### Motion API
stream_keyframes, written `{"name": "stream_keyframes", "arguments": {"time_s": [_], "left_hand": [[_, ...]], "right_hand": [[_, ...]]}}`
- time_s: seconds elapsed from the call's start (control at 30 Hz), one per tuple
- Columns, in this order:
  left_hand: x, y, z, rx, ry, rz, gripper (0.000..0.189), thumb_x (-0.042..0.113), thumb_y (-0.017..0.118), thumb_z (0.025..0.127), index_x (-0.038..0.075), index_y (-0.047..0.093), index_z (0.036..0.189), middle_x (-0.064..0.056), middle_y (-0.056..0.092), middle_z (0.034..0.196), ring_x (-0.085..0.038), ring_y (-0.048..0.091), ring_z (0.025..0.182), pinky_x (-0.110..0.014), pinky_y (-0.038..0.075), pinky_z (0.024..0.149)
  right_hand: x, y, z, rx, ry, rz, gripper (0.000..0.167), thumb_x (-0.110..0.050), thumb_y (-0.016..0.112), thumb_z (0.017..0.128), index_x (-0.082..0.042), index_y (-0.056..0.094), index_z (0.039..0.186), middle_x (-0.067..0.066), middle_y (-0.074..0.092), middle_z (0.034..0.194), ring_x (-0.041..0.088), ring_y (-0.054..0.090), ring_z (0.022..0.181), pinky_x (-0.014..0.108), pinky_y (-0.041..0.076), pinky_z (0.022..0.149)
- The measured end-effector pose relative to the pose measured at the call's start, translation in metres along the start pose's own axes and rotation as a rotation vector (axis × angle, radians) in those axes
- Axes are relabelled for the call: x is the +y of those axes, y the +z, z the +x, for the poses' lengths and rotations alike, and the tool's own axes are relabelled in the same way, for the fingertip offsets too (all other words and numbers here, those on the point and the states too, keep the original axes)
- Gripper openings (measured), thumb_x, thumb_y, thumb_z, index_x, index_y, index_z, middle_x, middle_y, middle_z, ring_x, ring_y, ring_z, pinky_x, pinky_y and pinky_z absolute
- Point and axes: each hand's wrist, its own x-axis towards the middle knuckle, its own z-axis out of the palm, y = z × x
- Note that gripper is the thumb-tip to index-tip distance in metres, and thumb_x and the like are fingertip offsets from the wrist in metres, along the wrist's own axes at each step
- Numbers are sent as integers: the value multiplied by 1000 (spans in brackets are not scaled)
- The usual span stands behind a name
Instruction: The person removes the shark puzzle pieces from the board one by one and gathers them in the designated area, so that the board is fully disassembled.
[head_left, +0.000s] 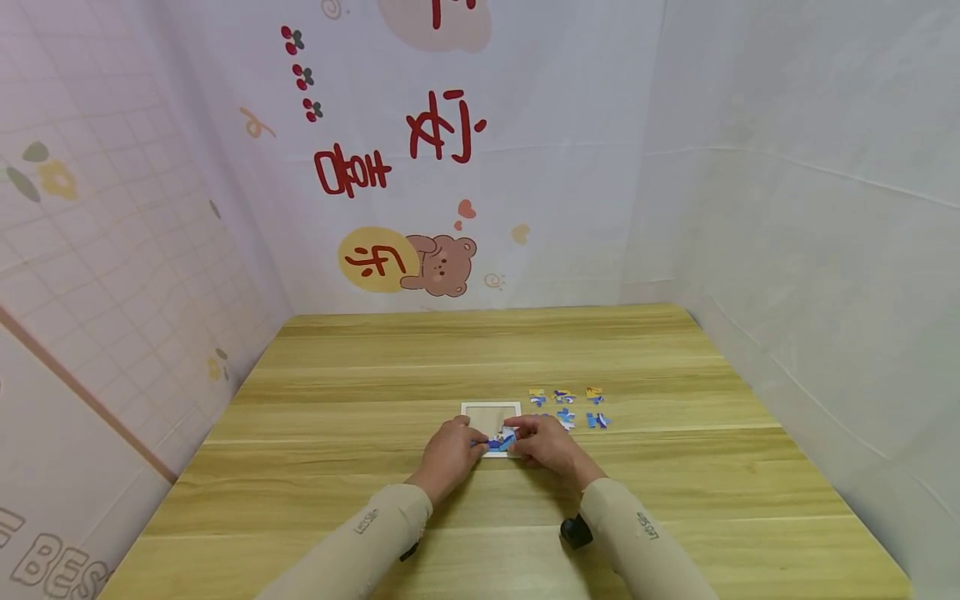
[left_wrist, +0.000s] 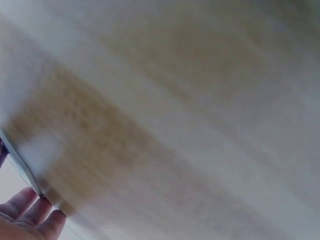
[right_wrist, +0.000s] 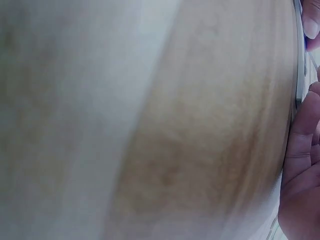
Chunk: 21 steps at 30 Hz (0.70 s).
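Observation:
A small white-bordered puzzle frame (head_left: 491, 405) lies flat on the wooden table. Blue, purple and white puzzle pieces (head_left: 495, 444) fill part of its near side. My left hand (head_left: 450, 446) grips the frame's left side, thumb over the near pieces. From the right, my right hand (head_left: 546, 442) pinches a light-blue and white puzzle piece (head_left: 510, 433) at the frame's lower right corner, index finger above and thumb below. The left wrist view shows left fingers (left_wrist: 37, 212) against the frame's edge. In the right wrist view, the right hand (right_wrist: 302, 155) rests low beside that edge.
Several loose puzzle pieces (head_left: 565, 396) in yellow, blue and white lie in two rows right of the frame, the near row partly behind the right hand. The wooden table (head_left: 360, 375) reaches back to a printed cloth wall (head_left: 555, 208), with cloth on both sides.

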Motion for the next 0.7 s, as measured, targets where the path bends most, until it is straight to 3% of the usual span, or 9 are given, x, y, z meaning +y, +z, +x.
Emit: {"name": "stream_keyframes", "arguments": {"time_s": [0.3,0.7], "left_hand": [[1,1,0,0,-10,9,14,17,73,90,8,80,99,-15,65,114,-35,62,107,-47,52,89],[1,1,-2,13,-3,-17,13,15,74,90,6,79,98,-21,65,119,-39,60,114,-50,49,94]], "right_hand": [[-3,-9,-7,14,-19,-10,36,-1,71,88,-1,66,124,5,61,89,16,59,66,28,50,57],[11,-46,-21,20,-10,-13,37,-5,74,86,1,65,122,6,61,90,18,63,70,28,50,62]]}}
